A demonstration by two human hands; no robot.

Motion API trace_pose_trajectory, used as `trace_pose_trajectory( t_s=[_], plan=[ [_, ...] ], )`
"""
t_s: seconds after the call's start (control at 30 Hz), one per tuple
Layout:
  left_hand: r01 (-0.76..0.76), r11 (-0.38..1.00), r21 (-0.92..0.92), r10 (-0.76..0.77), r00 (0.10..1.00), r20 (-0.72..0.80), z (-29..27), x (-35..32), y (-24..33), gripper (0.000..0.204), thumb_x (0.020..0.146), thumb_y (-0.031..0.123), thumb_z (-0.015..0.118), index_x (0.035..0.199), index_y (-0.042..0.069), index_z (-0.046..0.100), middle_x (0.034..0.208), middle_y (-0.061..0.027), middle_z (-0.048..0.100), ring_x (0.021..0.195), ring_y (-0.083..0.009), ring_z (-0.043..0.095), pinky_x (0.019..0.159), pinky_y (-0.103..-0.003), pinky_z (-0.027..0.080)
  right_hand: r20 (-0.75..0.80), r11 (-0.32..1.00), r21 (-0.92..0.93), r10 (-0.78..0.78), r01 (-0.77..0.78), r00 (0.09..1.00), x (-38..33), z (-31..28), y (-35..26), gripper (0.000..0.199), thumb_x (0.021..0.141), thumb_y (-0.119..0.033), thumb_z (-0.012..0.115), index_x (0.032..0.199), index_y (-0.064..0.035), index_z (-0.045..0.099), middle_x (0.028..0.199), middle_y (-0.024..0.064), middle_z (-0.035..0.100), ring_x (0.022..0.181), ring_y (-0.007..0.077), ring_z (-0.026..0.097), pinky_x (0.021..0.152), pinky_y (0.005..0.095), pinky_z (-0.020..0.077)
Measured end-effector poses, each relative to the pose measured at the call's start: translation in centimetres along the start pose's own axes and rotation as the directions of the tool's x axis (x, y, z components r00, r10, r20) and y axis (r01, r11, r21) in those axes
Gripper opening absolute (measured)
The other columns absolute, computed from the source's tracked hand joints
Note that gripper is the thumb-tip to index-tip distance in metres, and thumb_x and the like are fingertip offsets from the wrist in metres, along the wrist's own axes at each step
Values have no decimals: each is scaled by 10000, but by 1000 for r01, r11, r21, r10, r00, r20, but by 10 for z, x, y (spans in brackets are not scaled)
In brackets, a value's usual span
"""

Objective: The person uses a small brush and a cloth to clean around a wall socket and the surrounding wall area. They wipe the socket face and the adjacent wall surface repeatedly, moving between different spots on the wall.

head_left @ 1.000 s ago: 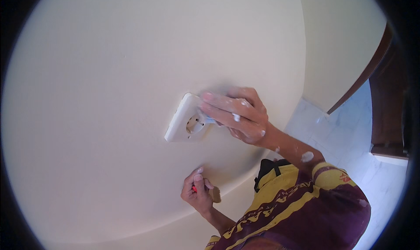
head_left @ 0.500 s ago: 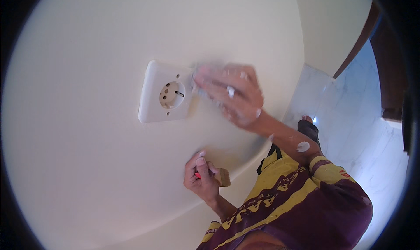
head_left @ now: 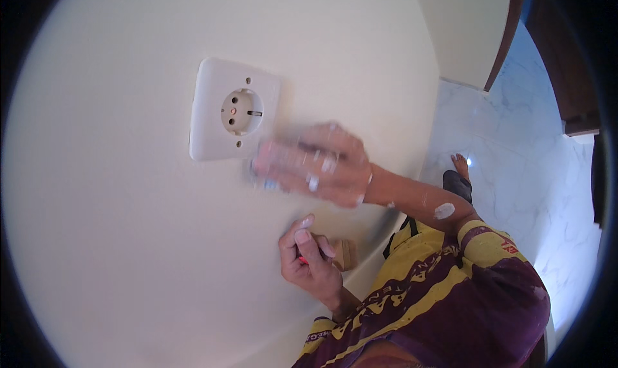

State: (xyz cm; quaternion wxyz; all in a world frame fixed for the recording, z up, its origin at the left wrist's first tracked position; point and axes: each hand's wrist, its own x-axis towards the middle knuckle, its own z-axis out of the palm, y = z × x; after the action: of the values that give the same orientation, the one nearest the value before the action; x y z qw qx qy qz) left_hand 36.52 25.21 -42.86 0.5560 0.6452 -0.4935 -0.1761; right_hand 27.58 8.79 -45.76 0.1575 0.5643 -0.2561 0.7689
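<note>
The right hand [head_left: 322, 165] lay flat against the cream wall [head_left: 116, 252], fingers stretched out side by side and pressed toward the lower right corner of the white socket plate [head_left: 233, 110]; it was smeared by motion blur, so whether anything thin was trapped beneath the fingers could not be told (a faint pale-blue patch showed at the fingertips, too blurred to name). The flat press suggested it was rubbing or smoothing the wall surface just beside the plate. White smears dotted the fingers and the forearm. Below it and nearer the body, the left hand [head_left: 310, 258] was curled shut around a small brown block [head_left: 344, 254] and something red [head_left: 301, 260], barely visible between the fingers, kept close to the wall as if held ready. The socket itself sat on the wall up and to the left of both hands, its round recess facing out. To the far right lay a pale marbled floor [head_left: 515, 175] and a dark wooden door edge [head_left: 505, 40].
</note>
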Motion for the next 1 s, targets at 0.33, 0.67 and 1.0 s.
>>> trace_pose_trajectory(
  t_s=[0.33,0.67,1.0],
  plan=[
    [8,998,-62,-10,1000,-23,-3,-4,-9,257,1108,181,548,1066,-50,651,893,-123,675,525,-65,479,478,-231,355,-29,987,-34,157,-158,987,-10,3,6,368,769,-143,783,1133,-111,820,1216,38,769,905,153,683,762,318,551],
    [-5,1000,19,6,998,-66,2,-6,4,272,1117,206,523,1074,-28,654,760,-69,597,515,-54,449,451,-215,344,-102,940,72,340,-334,935,8,-2,-1,411,701,-51,825,1111,-70,803,1137,63,777,816,169,631,715,291,518],
    [-54,993,102,66,991,-113,7,-11,6,284,1118,218,529,1109,-23,679,601,-14,522,492,-49,423,442,-221,300,-13,967,98,238,-236,971,28,-34,41,409,745,-107,839,1152,-124,804,1184,3,778,914,163,627,787,279,535]
  ],
)
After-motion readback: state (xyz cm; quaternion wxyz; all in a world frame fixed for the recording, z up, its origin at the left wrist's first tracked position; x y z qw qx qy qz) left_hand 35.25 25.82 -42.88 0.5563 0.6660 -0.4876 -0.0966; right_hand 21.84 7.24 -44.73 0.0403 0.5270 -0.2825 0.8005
